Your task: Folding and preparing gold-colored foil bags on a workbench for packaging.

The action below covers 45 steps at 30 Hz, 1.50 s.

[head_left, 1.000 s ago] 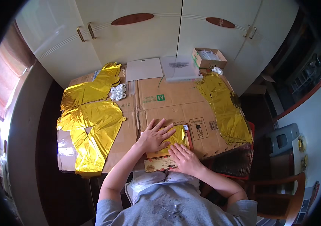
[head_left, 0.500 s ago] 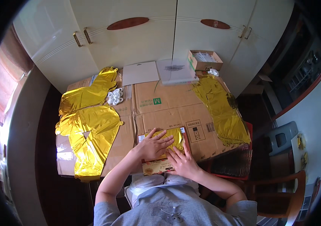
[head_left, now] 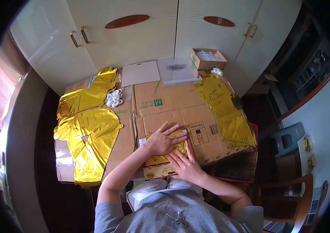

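Observation:
A folded piece of gold foil (head_left: 157, 158) lies at the near middle of the cardboard-covered table. My left hand (head_left: 165, 141) rests flat across it, fingers stretched toward the right. My right hand (head_left: 185, 164) presses at its lower right edge with fingers spread and pointing away from me. Beneath the foil is a flat orange-red and cream printed package (head_left: 159, 171), partly hidden by my hands. Larger flat gold foil balloons (head_left: 95, 128) spread over the left side, and more gold foil balloons (head_left: 233, 122) lie stacked on the right.
White ribbon rolls (head_left: 114, 98) sit beside the left foil. At the back lie a grey-white card (head_left: 141, 73), a clear plastic sleeve (head_left: 178, 72) and an open box of white straws (head_left: 208, 60). White cabinets (head_left: 134, 42) stand behind; a wooden chair (head_left: 306, 194) is at right.
My left hand has slid a little up and to the right over the foil. The right hand stays about where it was. The whole view has shifted slightly.

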Each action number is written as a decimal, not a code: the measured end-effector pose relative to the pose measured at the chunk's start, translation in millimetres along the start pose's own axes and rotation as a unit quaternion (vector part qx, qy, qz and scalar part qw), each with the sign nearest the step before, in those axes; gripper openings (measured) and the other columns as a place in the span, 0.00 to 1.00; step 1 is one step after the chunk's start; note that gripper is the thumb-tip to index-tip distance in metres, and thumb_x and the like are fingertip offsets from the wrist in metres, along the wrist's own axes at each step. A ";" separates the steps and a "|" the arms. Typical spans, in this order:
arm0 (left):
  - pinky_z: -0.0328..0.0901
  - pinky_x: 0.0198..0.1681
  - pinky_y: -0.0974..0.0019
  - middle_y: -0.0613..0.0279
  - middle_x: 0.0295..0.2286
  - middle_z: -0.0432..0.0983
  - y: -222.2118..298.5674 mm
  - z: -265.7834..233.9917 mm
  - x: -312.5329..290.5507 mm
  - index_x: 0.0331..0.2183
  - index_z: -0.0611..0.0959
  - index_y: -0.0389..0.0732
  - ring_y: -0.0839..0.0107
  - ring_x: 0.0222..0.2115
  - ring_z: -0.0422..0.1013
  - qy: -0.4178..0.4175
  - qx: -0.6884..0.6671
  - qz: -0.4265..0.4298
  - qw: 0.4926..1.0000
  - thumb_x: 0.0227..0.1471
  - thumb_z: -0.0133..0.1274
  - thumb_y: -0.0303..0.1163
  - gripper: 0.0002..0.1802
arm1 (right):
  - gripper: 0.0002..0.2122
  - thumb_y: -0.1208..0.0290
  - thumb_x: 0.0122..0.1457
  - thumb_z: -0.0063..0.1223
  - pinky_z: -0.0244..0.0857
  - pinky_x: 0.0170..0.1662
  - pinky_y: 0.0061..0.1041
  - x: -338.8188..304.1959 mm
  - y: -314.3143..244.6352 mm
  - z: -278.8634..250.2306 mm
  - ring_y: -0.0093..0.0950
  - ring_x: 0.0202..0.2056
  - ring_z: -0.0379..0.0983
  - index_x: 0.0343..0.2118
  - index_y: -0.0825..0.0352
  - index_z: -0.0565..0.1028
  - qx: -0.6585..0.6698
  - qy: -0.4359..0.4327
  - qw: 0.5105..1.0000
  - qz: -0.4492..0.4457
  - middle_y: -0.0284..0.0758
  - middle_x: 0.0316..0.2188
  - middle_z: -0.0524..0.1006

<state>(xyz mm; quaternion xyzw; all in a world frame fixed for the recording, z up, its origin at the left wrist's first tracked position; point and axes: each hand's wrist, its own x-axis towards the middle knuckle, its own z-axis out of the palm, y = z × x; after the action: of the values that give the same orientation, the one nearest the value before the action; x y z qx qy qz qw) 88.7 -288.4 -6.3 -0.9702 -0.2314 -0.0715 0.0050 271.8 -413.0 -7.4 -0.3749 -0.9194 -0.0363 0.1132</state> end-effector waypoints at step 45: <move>0.42 0.65 0.48 0.65 0.61 0.59 3.7 -10.1 -25.5 0.61 0.64 0.49 0.62 0.64 0.51 -0.021 -0.047 -0.044 0.998 0.60 0.40 0.42 0.28 | 0.27 0.53 0.50 0.56 0.51 0.63 0.41 -7.4 -8.6 -0.2 0.32 0.58 0.63 0.51 0.63 0.73 -0.007 0.082 0.996 -0.025 0.35 0.53 0.72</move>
<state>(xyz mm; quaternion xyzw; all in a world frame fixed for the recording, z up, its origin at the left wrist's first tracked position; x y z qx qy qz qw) 66.4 -303.6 0.2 -0.9596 -0.2703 -0.0616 -0.0484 270.9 -424.3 -8.7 -0.3485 -0.9158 -0.0764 0.1847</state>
